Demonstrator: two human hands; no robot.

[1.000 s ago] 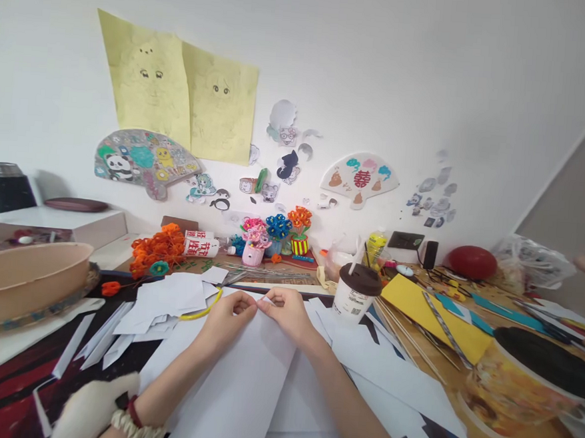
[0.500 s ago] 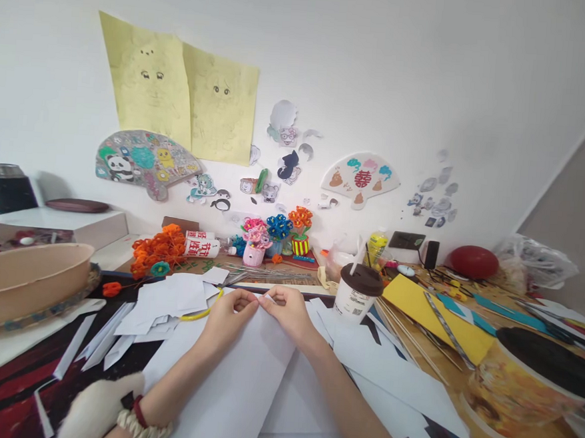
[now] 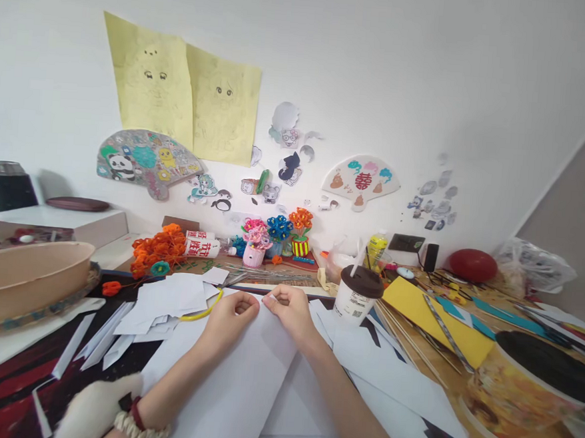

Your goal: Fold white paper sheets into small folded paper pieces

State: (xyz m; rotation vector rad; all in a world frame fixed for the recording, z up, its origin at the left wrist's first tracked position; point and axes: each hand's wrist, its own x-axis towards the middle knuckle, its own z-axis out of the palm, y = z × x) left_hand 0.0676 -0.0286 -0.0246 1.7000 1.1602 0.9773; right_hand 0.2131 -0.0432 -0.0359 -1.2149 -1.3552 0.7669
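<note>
A large white sheet of paper (image 3: 241,382) spreads out in front of me, its far edge up between my hands. My left hand (image 3: 230,318) is closed in a pinch at that far edge, on the left. Beside it, a small gap away, my right hand (image 3: 288,312) pinches the same edge with thumb and curled fingers. More white sheets (image 3: 304,400) lie beneath and to the right. A pile of cut white paper pieces (image 3: 171,300) sits left of my hands, with a yellow ring-shaped strip (image 3: 205,314) next to it.
A lidded paper cup (image 3: 354,303) with a straw stands right of my hands. Farther right are yellow card (image 3: 411,301) and a large lidded tub (image 3: 515,395). A beige basin (image 3: 28,274) is at left. Orange craft flowers (image 3: 163,250) and flower pots (image 3: 255,253) line the back.
My fingertips have moved slightly apart along the paper's far edge. The paper and the things around it stay nearly where they were.
</note>
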